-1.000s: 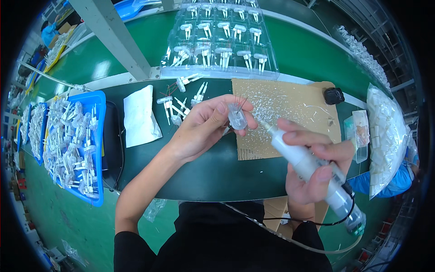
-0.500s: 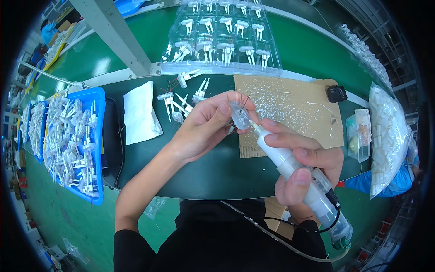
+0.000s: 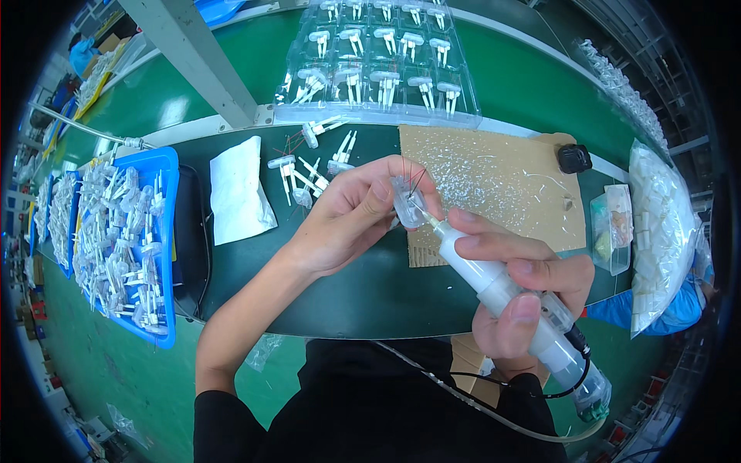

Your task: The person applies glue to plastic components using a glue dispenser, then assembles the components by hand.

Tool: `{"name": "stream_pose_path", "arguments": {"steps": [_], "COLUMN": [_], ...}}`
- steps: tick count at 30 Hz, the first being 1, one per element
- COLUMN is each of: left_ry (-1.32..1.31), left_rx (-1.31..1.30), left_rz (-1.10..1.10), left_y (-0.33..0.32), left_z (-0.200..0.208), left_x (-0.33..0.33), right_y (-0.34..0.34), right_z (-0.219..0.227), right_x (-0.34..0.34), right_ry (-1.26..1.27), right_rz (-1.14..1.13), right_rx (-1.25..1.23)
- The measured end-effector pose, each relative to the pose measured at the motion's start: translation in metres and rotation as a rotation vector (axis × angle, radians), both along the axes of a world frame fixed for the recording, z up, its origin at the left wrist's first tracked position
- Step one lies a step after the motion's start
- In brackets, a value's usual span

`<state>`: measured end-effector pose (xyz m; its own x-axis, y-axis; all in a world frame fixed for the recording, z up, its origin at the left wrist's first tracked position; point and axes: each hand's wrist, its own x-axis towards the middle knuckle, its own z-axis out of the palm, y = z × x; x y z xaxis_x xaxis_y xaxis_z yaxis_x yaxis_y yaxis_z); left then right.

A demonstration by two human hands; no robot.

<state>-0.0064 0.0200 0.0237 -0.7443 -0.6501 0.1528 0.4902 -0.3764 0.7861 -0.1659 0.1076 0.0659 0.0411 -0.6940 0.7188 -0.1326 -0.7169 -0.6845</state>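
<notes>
My left hand [image 3: 347, 202] pinches a small clear plastic housing [image 3: 408, 204] between thumb and fingers. Thin red and dark wires stick up from it. In my right hand [image 3: 525, 278] is a white glue-dispensing syringe [image 3: 472, 262], tilted, its fine tip at the housing's right side; whether glue is coming out is too small to see. A hose [image 3: 494, 420] and a black cable run from its rear end. Left of the housing, several white two-legged parts with wires [image 3: 285, 171] lie loose on the dark green tabletop [image 3: 340, 301].
At left stands a blue bin [image 3: 171, 255] full of similar parts, beside a white paper sheet [image 3: 241, 193]. A clear compartment tray [image 3: 370, 117] of parts lies ahead. Cardboard [image 3: 525, 208] with white scraps, a small black object [image 3: 573, 160], a clear box [image 3: 611, 231] and a stuffed bag [image 3: 660, 231] are right.
My right hand and the rear of the syringe have shifted slightly right and down, while the tip stays by the housing. The housing has turned a little in my left hand.
</notes>
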Motion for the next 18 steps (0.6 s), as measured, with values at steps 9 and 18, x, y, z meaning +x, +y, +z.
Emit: {"name": "stream_pose_path", "arguments": {"steps": [9, 18], "left_ry": [0.032, 0.04], "left_rx": [-0.025, -0.04], "left_rz": [0.005, 0.01], "left_y": [0.0005, 0.0007], "left_z": [-0.0005, -0.0011], "left_x": [-0.0003, -0.0005], "right_y": [-0.0015, -0.0004], "right_z": [0.0029, 0.005], "right_x": [-0.0037, -0.0045], "right_ry": [0.034, 0.022], "right_rz": [0.056, 0.078], "right_rx": [0.0, -0.007]}}
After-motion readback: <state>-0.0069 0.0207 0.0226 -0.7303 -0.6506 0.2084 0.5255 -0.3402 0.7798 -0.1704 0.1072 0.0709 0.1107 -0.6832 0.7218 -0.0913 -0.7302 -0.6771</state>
